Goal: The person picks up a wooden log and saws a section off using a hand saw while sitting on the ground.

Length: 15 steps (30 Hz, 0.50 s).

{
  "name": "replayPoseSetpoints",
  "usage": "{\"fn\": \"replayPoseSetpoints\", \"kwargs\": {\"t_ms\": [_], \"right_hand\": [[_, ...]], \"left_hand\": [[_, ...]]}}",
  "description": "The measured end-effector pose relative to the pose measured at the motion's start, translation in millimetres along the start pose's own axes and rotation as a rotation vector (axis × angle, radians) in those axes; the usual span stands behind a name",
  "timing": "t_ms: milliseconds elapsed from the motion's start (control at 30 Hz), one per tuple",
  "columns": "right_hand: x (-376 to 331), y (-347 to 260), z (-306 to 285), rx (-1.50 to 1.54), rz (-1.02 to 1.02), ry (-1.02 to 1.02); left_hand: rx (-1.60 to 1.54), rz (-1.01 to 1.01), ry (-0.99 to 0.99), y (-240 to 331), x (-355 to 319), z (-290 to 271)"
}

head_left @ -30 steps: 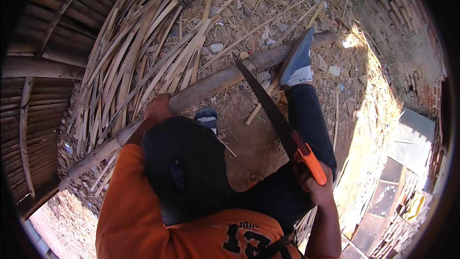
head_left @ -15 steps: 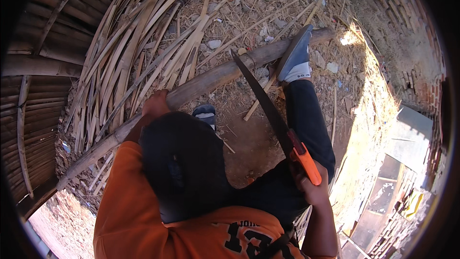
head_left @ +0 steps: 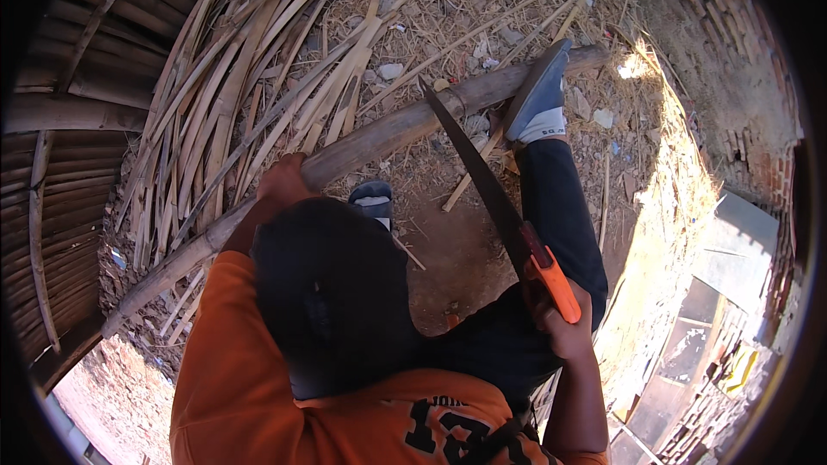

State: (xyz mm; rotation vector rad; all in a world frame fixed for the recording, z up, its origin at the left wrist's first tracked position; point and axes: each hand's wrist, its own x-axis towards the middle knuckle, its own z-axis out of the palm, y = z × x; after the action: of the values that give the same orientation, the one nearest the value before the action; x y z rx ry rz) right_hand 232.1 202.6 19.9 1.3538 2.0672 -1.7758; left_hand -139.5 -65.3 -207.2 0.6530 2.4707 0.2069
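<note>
A long, thick bamboo pole [head_left: 379,136] lies slantwise over the ground, from the lower left to the upper right. My left hand [head_left: 284,179] grips it left of the middle, fingers partly hidden by my arm. In my right hand [head_left: 566,319] is a handsaw [head_left: 482,176] with a dark blade and an orange and dark red handle. The blade crosses over the pole, its tip just past the far side; whether the teeth touch the pole I cannot tell. My shod right foot [head_left: 536,103] rests against the pole near its far end.
Split bamboo strips [head_left: 220,112] are heaped beyond the pole on the left. Straw, stones and scraps cover the dirt floor [head_left: 457,258]. A slatted bamboo wall [head_left: 73,232] stands at left, a brick wall [head_left: 732,77] at right. My other foot [head_left: 373,200] sits near the pole.
The view has shifted slightly. Both hands keep their holds, and the saw lies across the pole at about the same spot.
</note>
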Motion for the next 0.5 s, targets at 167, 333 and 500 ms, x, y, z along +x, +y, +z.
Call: {"fn": "replayPoseSetpoints", "kwargs": {"t_ms": [167, 333, 500], "right_hand": [[79, 22, 33, -0.024, -0.105, 0.033], [13, -8, 6, 0.124, 0.034, 0.018], [36, 23, 18, -0.011, -0.082, 0.038]], "left_hand": [[-0.012, 0.079, 0.004, -1, 20, 12], [-0.037, 0.017, -0.006, -16, 24, 14], [-0.057, 0.063, -0.002, 6, 11, 1]]}}
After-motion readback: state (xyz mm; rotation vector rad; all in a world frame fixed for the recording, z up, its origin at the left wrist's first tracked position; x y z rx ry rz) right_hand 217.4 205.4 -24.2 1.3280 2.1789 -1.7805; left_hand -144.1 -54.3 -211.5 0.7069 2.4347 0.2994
